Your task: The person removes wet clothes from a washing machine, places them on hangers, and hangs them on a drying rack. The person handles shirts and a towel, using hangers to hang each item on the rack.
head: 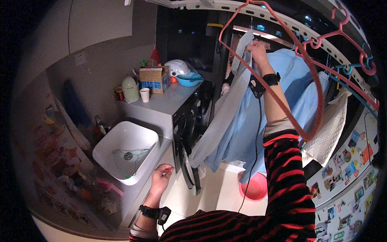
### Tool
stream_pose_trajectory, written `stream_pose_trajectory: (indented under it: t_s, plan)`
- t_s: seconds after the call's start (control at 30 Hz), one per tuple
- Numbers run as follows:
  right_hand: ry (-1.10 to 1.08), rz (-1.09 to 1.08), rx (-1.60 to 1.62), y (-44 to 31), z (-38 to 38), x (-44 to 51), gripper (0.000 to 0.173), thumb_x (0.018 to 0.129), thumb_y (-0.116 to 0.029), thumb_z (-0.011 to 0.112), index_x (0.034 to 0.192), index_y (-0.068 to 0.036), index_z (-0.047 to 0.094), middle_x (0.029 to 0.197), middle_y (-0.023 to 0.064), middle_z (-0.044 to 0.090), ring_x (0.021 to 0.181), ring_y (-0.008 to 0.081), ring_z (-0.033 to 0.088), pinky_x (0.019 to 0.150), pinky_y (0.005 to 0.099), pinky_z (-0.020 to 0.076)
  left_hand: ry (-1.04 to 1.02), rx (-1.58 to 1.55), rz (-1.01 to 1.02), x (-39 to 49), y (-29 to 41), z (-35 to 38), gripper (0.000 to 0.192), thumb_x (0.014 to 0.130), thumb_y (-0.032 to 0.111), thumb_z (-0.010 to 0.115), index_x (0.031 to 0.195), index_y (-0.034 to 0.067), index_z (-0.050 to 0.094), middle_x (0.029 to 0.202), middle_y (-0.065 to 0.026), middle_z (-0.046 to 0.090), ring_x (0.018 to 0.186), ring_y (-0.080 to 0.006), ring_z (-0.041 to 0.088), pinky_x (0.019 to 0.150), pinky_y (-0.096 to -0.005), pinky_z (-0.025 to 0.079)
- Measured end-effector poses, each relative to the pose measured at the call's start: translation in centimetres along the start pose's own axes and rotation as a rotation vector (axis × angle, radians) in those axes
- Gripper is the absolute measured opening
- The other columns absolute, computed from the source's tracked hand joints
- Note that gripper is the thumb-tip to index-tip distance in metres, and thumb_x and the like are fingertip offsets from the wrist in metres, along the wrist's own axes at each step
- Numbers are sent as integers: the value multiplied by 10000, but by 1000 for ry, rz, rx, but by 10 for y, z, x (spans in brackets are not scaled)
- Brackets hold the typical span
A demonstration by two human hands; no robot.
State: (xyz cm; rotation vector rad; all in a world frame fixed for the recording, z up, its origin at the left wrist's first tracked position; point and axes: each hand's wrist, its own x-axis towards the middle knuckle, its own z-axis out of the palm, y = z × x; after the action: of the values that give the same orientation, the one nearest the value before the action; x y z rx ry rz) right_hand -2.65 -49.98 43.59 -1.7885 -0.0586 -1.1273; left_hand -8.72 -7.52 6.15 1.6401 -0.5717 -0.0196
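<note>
High on the drying rack, my right hand (pixel 259 54) grips the upper part of a pale grey-blue shirt (pixel 225 104) near its collar. That shirt hangs down at a slant. Beside it a light blue shirt (pixel 284 65) hangs from the same rack. My left hand (pixel 162 179) is low, between the white sink (pixel 99 151) and the open round washing machine door (pixel 185 165). Its fingers are loosely curled, and I see nothing in them. Inside the sink lies a thin green wire hanger (pixel 135 154).
A red hanger (pixel 273 106) dangles close before my right arm. More pink hangers (pixel 338 33) hang from the white rack (pixel 226 8). A pink basin (pixel 255 189) stands on the floor. The counter (pixel 157 106) bears a cardboard box (pixel 154 79), paper cup (pixel 144 95) and white helmet (pixel 177 67).
</note>
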Motion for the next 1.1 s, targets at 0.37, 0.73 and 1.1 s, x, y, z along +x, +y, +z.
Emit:
stream_pose_trajectory:
  t_s: [0.37,0.73,1.1]
  plan:
    - [-352,-124,54,-58,-72,-37,300,726,-97,629,1002,6,571,853,7,581,721,114,549,668,221,444,-79,-80,85,68,54,19,161,805,77,616,947,2,616,881,-93,634,801,-172,600,748,-267,459]
    - [-802,418,165,-57,-117,-267,363,673,1,638,1028,2,562,949,5,597,829,71,541,767,206,429,-483,-552,418,131,197,73,462,941,347,395,1225,-11,461,1269,-114,470,1161,-189,449,979,-301,328]
    - [-973,729,232,-62,-141,-330,207,668,-98,635,782,26,515,695,2,494,656,64,466,574,209,354,-1357,-238,383,103,223,127,350,832,265,451,698,-5,631,733,-104,631,776,-213,611,772,-312,453]
